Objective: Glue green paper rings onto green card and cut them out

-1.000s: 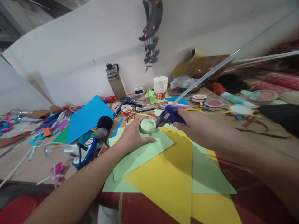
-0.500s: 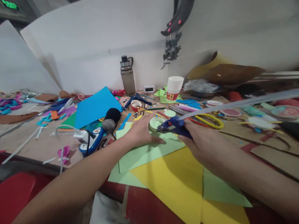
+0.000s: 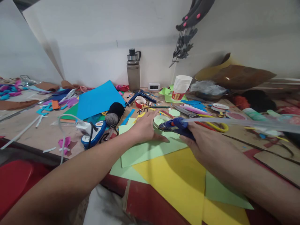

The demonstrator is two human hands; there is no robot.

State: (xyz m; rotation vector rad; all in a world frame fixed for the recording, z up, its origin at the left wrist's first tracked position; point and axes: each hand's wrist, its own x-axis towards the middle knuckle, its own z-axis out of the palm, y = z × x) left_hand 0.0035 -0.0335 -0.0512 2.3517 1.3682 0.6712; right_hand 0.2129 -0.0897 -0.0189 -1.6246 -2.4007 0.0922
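Note:
My left hand [image 3: 145, 128] rests on the light green paper [image 3: 142, 153], its thumb stretched out and its fingers apart. It lies against the left side of a shallow, round white-rimmed piece [image 3: 161, 120] with a pale green inside. I cannot tell whether the fingers press on its rim. My right hand [image 3: 195, 137] is closed round a blue hot glue gun [image 3: 176, 125]. The gun's dark nozzle points left, at the near rim of the round piece. A long translucent glue stick [image 3: 234, 122] runs out of its back to the right.
Yellow paper [image 3: 178, 181] hangs over the front edge. Behind are a water bottle [image 3: 133, 71], stacked paper cups [image 3: 182, 86] and a red cut cup ring [image 3: 140, 101]. A power strip [image 3: 95, 134] with its cable and balls of yarn [image 3: 116, 110] lie left; yellow-handled scissors [image 3: 221, 126] lie right.
The camera view has shifted slightly, so the background sits further right. The glue stick now lies flatter behind the gun. Both hands stay at the round piece.

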